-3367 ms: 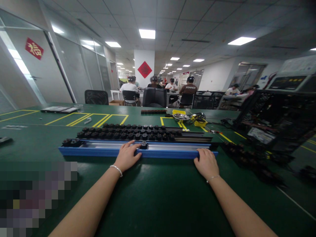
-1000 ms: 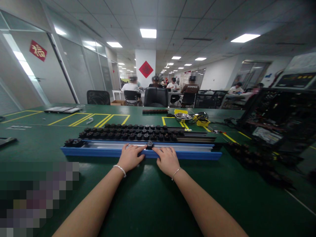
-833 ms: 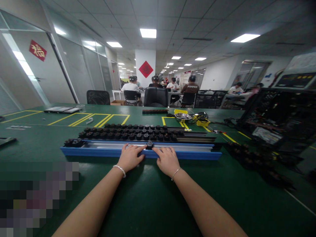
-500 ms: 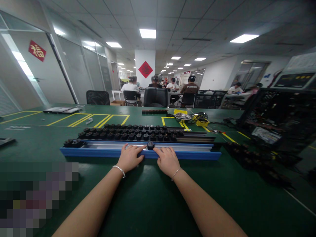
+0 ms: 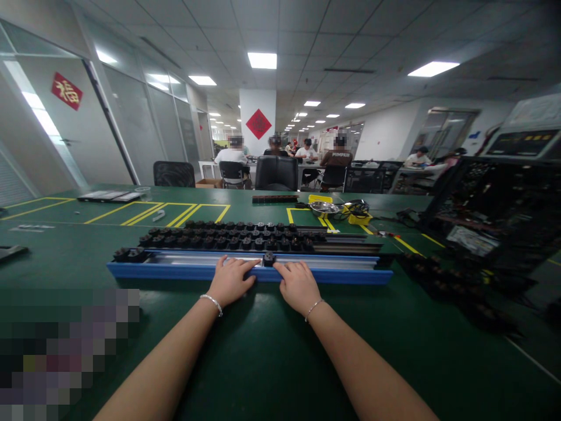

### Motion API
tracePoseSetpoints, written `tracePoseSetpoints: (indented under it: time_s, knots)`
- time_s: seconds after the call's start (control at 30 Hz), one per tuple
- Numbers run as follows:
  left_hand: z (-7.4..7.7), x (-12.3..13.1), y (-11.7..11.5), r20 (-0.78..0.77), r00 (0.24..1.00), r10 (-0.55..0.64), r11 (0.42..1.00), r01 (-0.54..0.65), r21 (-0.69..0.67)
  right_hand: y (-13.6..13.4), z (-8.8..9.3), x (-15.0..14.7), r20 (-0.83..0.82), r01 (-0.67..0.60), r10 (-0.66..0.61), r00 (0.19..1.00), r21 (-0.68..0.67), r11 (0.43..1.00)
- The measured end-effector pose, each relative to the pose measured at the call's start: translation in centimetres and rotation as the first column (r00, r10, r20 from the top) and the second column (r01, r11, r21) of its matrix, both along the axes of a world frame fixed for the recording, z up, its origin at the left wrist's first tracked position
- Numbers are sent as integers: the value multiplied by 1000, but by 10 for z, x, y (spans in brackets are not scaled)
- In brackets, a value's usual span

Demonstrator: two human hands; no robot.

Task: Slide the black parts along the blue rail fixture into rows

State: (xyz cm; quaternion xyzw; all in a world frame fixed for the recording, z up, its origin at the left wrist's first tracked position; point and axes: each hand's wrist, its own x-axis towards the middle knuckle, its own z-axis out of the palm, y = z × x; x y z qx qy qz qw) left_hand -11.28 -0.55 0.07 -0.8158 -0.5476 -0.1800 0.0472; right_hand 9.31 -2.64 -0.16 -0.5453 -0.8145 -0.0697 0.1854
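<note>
A long blue rail with a silvery inner channel lies crosswise on the green table in front of me. One round-faced black socket module sits in its channel near the middle, between my hands. My left hand is closed over the front wall left of the module, thumb at the front and index finger stretched toward the module. On the other side, my right hand grips the same wall, its index fingertip at the module's right side. Two more black modules sit at the rail's left end.
Behind the rail lie several dark strips set with black modules. A metal bowl and cables are farther back. More black parts lie at the right, below a dark rack. Other people sit at far tables.
The black module in the channel has shifted very slightly to the right, and my right index fingertip with it. Otherwise my hands and the rail stay where they were.
</note>
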Motion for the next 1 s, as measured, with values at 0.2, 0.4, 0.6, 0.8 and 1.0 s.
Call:
tracePoseSetpoints:
  time_s: [0.2, 0.4, 0.6, 0.8, 1.0]
  knots:
    - [-1, 0, 1, -8, 1000, 1, 1000, -1, 5, 1, -1, 2, -1, -9, 9, 1000, 9, 1000]
    - [0, 0, 0, -14, 1000, 2, 1000, -2, 6, 2, -1, 2, 1, -17, 17, 1000, 23, 1000]
    - [-1, -1, 0, -26, 1000, 1, 1000, 0, 12, 4, -3, 4, -7, -1, 1, 1000, 12, 1000]
    - [-2, 0, 1, -31, 1000, 2, 1000, -2, 20, 4, -4, 4, -16, -8, 8, 1000, 21, 1000]
    - [-1, 0, 1, -33, 999, 2, 1000, -2, 17, 6, -6, 5, -25, -4, 4, 1000, 26, 1000]
